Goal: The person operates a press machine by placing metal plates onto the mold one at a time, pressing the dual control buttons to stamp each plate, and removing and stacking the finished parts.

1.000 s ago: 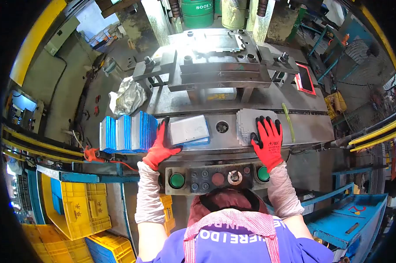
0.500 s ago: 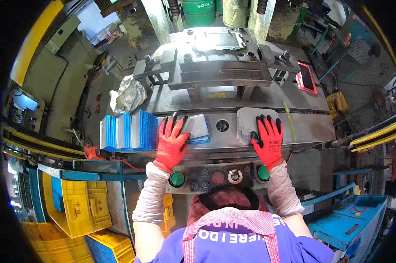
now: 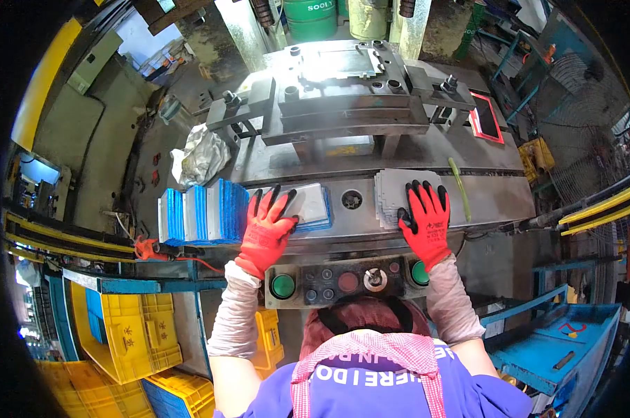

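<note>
My left hand (image 3: 267, 226), in a red glove with black fingertips, lies with its fingers spread at the left edge of a small stack of blue-edged plates (image 3: 310, 205). Just left of it, a row of blue-edged plates (image 3: 196, 212) stands on the machine's front ledge. My right hand (image 3: 427, 217), gloved the same way, rests with spread fingers on a stack of grey notched plates (image 3: 395, 191). Whether either palm presses on a plate is hidden. Behind them, a flat metal part (image 3: 343, 63) lies on the lit die block (image 3: 350, 104).
A control panel (image 3: 339, 282) with green buttons is below the ledge. A green strip (image 3: 460, 189) lies right of the grey stack. Crumpled plastic (image 3: 200, 156) is at the left, a red-framed object (image 3: 486, 118) at the right. Yellow crates (image 3: 137, 334) stand lower left, a blue cart (image 3: 555, 348) lower right.
My left hand has moved from the gap between the blue-edged plates onto the edge of the small stack, its fingers now pointing forward. My right hand has stayed on the grey stack.
</note>
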`<move>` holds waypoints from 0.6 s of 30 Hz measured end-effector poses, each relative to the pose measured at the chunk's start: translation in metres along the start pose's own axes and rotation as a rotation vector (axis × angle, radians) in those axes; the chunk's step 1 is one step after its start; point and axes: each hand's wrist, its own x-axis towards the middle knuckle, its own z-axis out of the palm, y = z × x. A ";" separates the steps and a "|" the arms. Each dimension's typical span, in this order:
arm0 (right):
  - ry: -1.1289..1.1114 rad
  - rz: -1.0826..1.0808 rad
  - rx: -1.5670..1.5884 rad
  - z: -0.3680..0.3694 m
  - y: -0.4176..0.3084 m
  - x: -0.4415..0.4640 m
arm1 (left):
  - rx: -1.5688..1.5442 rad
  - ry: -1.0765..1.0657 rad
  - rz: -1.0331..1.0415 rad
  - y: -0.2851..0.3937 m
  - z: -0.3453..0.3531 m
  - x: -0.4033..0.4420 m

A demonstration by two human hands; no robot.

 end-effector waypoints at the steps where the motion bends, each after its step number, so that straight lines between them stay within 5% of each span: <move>1: 0.000 0.001 0.002 0.000 0.000 0.000 | -0.015 -0.018 0.021 -0.001 -0.001 -0.001; 10: -0.011 0.005 -0.010 -0.002 -0.002 0.001 | -0.040 -0.059 -0.056 0.000 0.003 -0.010; 13: -0.025 -0.005 -0.008 -0.002 0.001 0.000 | -0.609 0.074 -0.216 -0.009 0.026 -0.021; 16: -0.082 0.010 0.069 -0.010 0.005 -0.001 | -0.748 0.074 -0.337 -0.008 0.035 -0.025; 18: -0.079 0.015 0.106 -0.015 0.013 0.001 | -0.485 0.115 -0.349 -0.002 0.032 -0.029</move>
